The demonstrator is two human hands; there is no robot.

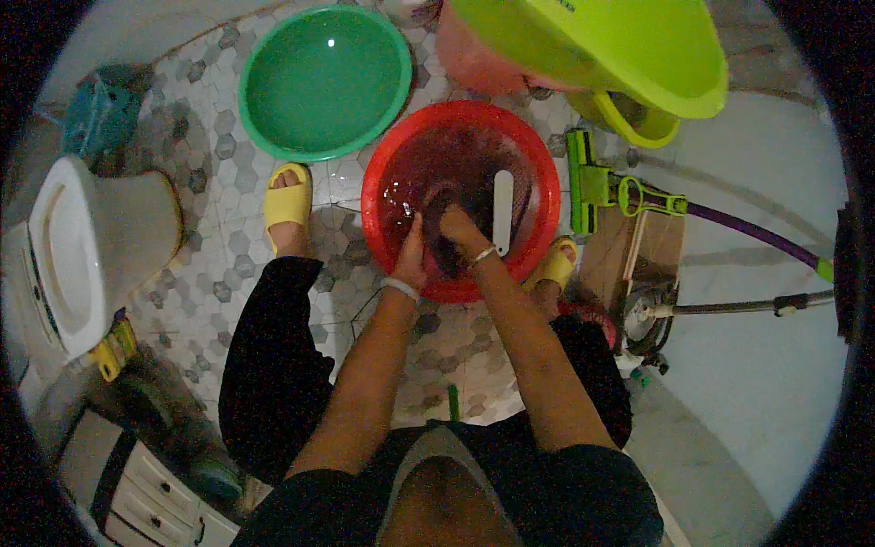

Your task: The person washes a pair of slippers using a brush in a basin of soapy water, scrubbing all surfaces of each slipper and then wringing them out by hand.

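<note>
A red plastic basin [377, 249] stands on the tiled floor before me, with dark water and a dark, wet cloth [448, 256] inside. My right hand [465, 229] is closed on the cloth near the basin's middle. On the cloth's left side is my left hand [412, 256], its thumb extended; its other fingers are hidden, so its grip is unclear. A long white plastic bar [503, 212] with a hole at one end lies just right of my right hand, beside a ridged surface [523, 198], possibly a washboard.
A green basin [325, 89] sits ahead on the left. Lime-green tubs [656, 61] stand ahead on the right. A green mop head [584, 181] with a purple pole [745, 229] leans at right. The white toilet [72, 253] and a drawer cabinet [154, 492] are at left.
</note>
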